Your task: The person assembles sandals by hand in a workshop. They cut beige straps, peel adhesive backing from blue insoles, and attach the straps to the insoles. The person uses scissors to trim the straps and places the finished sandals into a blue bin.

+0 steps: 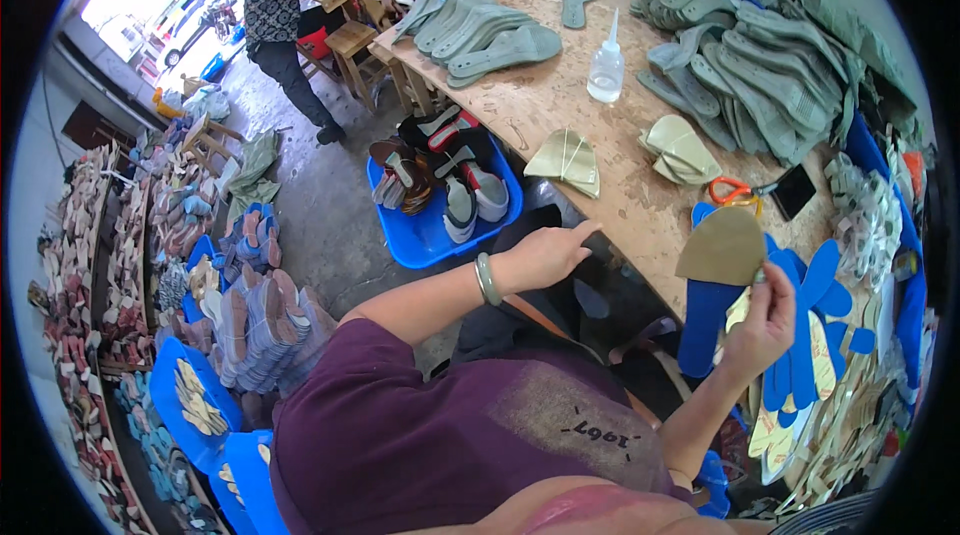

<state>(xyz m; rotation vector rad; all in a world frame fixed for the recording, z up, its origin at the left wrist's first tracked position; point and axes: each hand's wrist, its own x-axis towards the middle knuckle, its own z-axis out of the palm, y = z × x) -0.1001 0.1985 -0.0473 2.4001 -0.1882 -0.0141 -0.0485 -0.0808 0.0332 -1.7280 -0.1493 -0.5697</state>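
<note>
My right hand [762, 327] is closed, pinching the edge of a tan, half-oval piece of material [722, 245] between thumb and fingers. That piece lies across the upper part of a dark blue insole [704, 325] at the table's near edge. My left hand [548, 257], with a bangle at its wrist, hovers beside the table edge; its index finger points out and nothing is in it. Behind the right hand lie several more blue insoles [800, 360]. Two tied bundles of tan pieces, one left [565, 163] and one right [680, 150], rest farther up the table.
Orange-handled scissors [735, 192] and a black phone [794, 193] lie beyond the insoles. A clear squeeze bottle [606, 70] stands among stacks of grey soles [760, 75]. Below is a blue bin [410, 253] of shoes. Two people [285, 15] are across the workshop.
</note>
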